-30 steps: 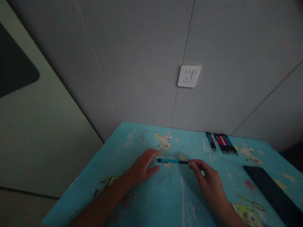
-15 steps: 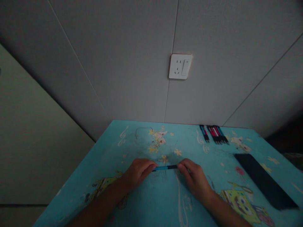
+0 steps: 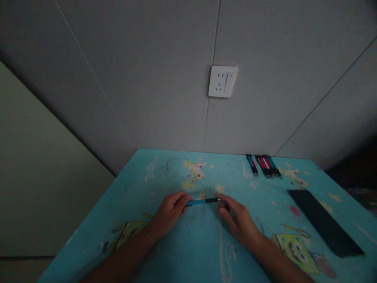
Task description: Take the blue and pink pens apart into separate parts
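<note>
The blue pen (image 3: 202, 201) is lying sideways near the middle of the turquoise cartoon table (image 3: 182, 251), held at both ends. Left hand (image 3: 170, 210) has its fingertips pinched on the blue end; right hand (image 3: 235, 218) has its fingers together on the black end. A row of pens (image 3: 264, 165) sits along the far edge, a black case (image 3: 322, 222) off right, a wall socket (image 3: 222, 81) above.
</note>
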`<state>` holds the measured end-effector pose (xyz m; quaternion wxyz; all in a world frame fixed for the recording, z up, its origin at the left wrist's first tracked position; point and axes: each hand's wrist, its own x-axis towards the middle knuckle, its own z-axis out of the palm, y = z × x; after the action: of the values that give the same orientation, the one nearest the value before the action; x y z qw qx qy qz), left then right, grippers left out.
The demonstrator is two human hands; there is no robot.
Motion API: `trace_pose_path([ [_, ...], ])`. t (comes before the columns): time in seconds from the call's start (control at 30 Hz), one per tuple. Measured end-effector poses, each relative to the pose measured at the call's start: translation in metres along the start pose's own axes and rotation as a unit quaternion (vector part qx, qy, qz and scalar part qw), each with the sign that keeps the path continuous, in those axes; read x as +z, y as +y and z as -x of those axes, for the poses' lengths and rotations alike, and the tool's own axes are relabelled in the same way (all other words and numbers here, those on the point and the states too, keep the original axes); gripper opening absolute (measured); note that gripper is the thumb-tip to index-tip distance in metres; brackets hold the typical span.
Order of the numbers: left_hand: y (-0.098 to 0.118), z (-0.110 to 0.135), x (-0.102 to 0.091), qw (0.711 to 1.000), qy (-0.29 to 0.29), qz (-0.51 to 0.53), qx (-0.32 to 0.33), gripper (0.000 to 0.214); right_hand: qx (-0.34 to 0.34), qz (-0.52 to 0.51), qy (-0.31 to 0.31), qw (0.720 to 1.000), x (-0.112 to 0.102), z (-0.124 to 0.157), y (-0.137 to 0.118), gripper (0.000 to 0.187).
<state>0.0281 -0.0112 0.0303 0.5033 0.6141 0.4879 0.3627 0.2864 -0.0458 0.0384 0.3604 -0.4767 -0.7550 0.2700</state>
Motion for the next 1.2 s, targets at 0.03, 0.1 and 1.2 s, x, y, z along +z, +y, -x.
trace_pose_path([
  [0.03, 0.0, 0.0, 0.0, 1.0, -0.002, 0.007, 0.005, 0.038, 0.023, -0.014, -0.006, 1.0, 0.001, 0.0, 0.0, 0.028],
  [0.1, 0.001, 0.0, -0.001, 0.999, -0.009, 0.035, 0.014, 0.035, 0.06, -0.034, -0.012, 0.998, 0.001, 0.0, 0.0, 0.03],
  [1.2, 0.007, -0.009, -0.007, 0.993, 0.053, 0.105, 0.01, 0.03, 0.114, -0.006, 0.096, 0.989, -0.018, -0.012, 0.025, 0.027],
])
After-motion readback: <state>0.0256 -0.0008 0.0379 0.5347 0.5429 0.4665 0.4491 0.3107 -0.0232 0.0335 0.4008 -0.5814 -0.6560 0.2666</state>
